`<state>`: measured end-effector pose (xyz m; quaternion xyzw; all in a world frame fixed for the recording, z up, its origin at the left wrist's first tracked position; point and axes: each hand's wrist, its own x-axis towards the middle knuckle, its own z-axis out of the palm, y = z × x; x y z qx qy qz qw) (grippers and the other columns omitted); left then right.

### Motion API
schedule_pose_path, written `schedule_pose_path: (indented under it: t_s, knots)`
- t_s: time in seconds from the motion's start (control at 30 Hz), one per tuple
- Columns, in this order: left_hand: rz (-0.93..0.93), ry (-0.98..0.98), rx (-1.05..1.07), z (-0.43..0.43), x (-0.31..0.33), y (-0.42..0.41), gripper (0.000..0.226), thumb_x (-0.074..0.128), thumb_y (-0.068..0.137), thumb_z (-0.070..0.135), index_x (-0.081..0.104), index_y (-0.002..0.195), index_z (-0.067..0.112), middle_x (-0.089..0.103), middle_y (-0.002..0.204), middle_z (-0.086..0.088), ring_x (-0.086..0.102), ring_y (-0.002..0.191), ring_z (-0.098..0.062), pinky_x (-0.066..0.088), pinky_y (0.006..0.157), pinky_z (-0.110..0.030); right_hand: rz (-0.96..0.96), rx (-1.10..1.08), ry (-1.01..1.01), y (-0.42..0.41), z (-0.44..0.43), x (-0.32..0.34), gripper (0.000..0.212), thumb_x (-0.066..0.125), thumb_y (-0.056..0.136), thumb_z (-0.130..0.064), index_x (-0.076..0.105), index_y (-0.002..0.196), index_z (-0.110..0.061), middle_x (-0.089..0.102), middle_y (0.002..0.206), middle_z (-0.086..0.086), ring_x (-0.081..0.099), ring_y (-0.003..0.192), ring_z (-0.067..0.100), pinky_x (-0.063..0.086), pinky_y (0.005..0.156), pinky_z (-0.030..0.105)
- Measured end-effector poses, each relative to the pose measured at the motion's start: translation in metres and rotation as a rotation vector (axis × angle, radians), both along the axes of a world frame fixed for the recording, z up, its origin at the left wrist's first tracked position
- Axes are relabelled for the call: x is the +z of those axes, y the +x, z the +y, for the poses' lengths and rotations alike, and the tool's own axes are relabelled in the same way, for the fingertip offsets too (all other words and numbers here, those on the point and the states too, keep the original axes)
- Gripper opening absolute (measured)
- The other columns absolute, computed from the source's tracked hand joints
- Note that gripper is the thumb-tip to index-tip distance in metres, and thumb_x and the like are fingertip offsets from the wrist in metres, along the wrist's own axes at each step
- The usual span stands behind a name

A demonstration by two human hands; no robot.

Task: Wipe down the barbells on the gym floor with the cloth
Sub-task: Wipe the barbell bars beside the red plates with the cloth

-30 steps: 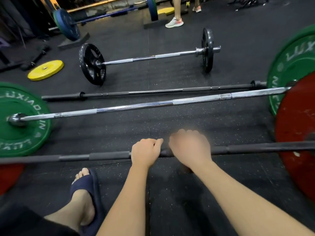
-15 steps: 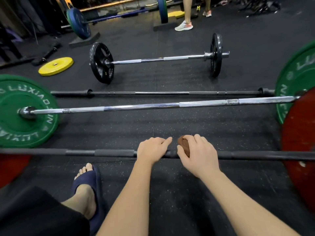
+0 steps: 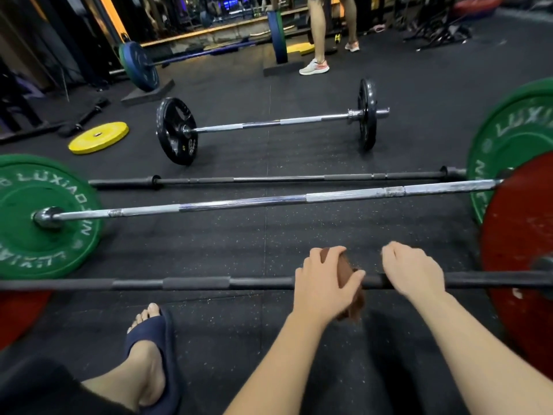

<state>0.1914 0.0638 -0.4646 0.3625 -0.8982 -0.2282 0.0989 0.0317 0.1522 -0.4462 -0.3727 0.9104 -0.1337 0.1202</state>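
Since the earlier frame the cloth point(image 3: 347, 275) has passed from the right hand to the left hand point(image 3: 321, 284), and both hands now stand more to the right of the picture. The left hand grasps the brown cloth with curled fingers and holds it against the black bar point(image 3: 194, 283) in the lower middle of the frame. One end of the cloth hangs below the bar. The right hand point(image 3: 411, 271) lies over the same bar just to the right, apart from the cloth. It is blurred, so whether its bent fingers close round the bar cannot be told.

This bar runs across the whole frame and carries a red plate point(image 3: 526, 250) at the right edge and another one point(image 3: 18, 313) at the lower left.

Behind it lies a chrome barbell point(image 3: 269, 202) with green plates. On the left green plate point(image 3: 51, 256) the white word "LUXIAO" can be read along the rim. On the right green plate point(image 3: 508, 130) only "LUXI" shows before the frame edge.

Further up lies a bare black bar point(image 3: 269, 178), then a short barbell point(image 3: 269, 124) with black plates. Its left plate bears a small yellow mark like a 5.

A yellow plate point(image 3: 98, 136) lies flat at the left. A blue plate point(image 3: 139, 65) stands at the upper left. The legs of another person point(image 3: 317, 34) stand at the top. A foot in a dark blue slipper point(image 3: 149, 339) is at the bottom left.
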Motion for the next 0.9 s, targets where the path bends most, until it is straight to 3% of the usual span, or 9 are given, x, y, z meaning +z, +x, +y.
schedule_pose_path:
  t_s: [0.07, 0.2, 0.27, 0.37, 0.47, 0.57, 0.7, 0.8, 0.9]
  knots:
    - [0.049, -0.094, 0.018, 0.013, -0.006, -0.009, 0.048, 0.052, 0.095, 0.055, 0.045, 0.137, 0.033, 0.044, 0.135, -0.003, 0.051, 0.113, -0.03, 0.046, 0.096, -0.045, 0.342, 0.202, 0.306, 0.012, 0.01, -0.01, 0.02, 0.047, 0.097, -0.018, 0.056, 0.115, -0.021, 0.067, 0.111, -0.002, 0.066, 0.095, 0.026, 0.04, 0.072, 0.034]
    - [0.038, -0.274, -0.087, 0.033, -0.008, -0.029, 0.035, 0.054, 0.093, 0.026, 0.048, 0.128, 0.027, 0.042, 0.138, -0.005, 0.048, 0.111, -0.033, 0.046, 0.086, -0.043, 0.533, 0.239, 0.298, 0.007, 0.008, -0.019, 0.051, 0.048, 0.1, -0.021, 0.035, 0.149, -0.017, 0.066, 0.122, -0.003, 0.068, 0.102, 0.022, 0.041, 0.067, 0.032]
    - [0.074, -0.272, -0.089, 0.035, -0.011, -0.031, 0.04, 0.053, 0.091, 0.023, 0.047, 0.131, 0.029, 0.042, 0.139, -0.005, 0.047, 0.113, -0.033, 0.046, 0.087, -0.043, 0.561, 0.228, 0.335, 0.007, 0.008, -0.022, 0.051, 0.047, 0.102, -0.022, 0.034, 0.151, -0.018, 0.067, 0.123, -0.003, 0.068, 0.102, 0.022, 0.042, 0.068, 0.032]
    - [0.102, -0.239, -0.043, 0.023, -0.015, -0.021, 0.053, 0.043, 0.098, 0.035, 0.034, 0.151, 0.032, 0.044, 0.139, -0.005, 0.05, 0.111, -0.03, 0.048, 0.089, -0.045, 0.519, 0.197, 0.32, 0.01, 0.007, -0.026, 0.04, 0.05, 0.101, -0.02, 0.048, 0.141, -0.019, 0.071, 0.11, -0.003, 0.07, 0.093, 0.023, 0.044, 0.068, 0.031]
    - [0.085, -0.328, 0.002, 0.01, -0.018, -0.01, 0.055, 0.033, 0.092, 0.041, 0.04, 0.147, 0.035, 0.053, 0.129, -0.002, 0.058, 0.104, -0.028, 0.048, 0.089, -0.048, 0.441, 0.108, 0.299, 0.01, 0.005, -0.025, 0.031, 0.048, 0.101, -0.017, 0.059, 0.129, -0.023, 0.072, 0.095, -0.004, 0.069, 0.082, 0.023, 0.042, 0.066, 0.032]
    - [0.12, -0.304, 0.15, -0.006, -0.017, 0.001, 0.051, 0.042, 0.088, 0.037, 0.05, 0.139, 0.034, 0.056, 0.122, 0.0, 0.06, 0.102, -0.026, 0.047, 0.091, -0.047, 0.397, 0.045, 0.229, 0.009, 0.003, -0.028, 0.031, 0.038, 0.104, -0.017, 0.063, 0.122, -0.023, 0.072, 0.087, -0.002, 0.067, 0.078, 0.024, 0.043, 0.07, 0.032]
    - [0.108, -0.172, 0.27, -0.006, -0.011, 0.0, 0.063, 0.053, 0.095, 0.031, 0.034, 0.155, 0.027, 0.053, 0.127, -0.002, 0.055, 0.106, -0.025, 0.046, 0.094, -0.044, 0.369, 0.008, 0.218, 0.007, 0.001, -0.031, 0.037, 0.027, 0.1, -0.018, 0.063, 0.097, -0.025, 0.063, 0.072, -0.005, 0.051, 0.059, 0.02, 0.032, 0.064, 0.034]
    - [0.163, -0.203, 0.139, 0.021, -0.01, -0.015, 0.062, 0.049, 0.095, 0.029, 0.035, 0.155, 0.023, 0.052, 0.125, -0.005, 0.053, 0.097, -0.027, 0.049, 0.083, -0.041, 0.336, 0.001, 0.201, 0.007, 0.001, -0.033, 0.034, 0.028, 0.095, -0.017, 0.057, 0.077, -0.02, 0.063, 0.069, -0.004, 0.044, 0.055, 0.02, 0.028, 0.062, 0.035]
    - [0.126, -0.31, -0.073, 0.037, -0.013, -0.023, 0.061, 0.04, 0.092, 0.03, 0.042, 0.151, 0.019, 0.055, 0.125, -0.007, 0.053, 0.095, -0.029, 0.051, 0.079, -0.039, 0.364, 0.046, 0.171, 0.006, 0.001, -0.032, 0.035, 0.028, 0.099, -0.022, 0.057, 0.078, -0.023, 0.07, 0.082, -0.005, 0.058, 0.068, 0.023, 0.03, 0.065, 0.036]
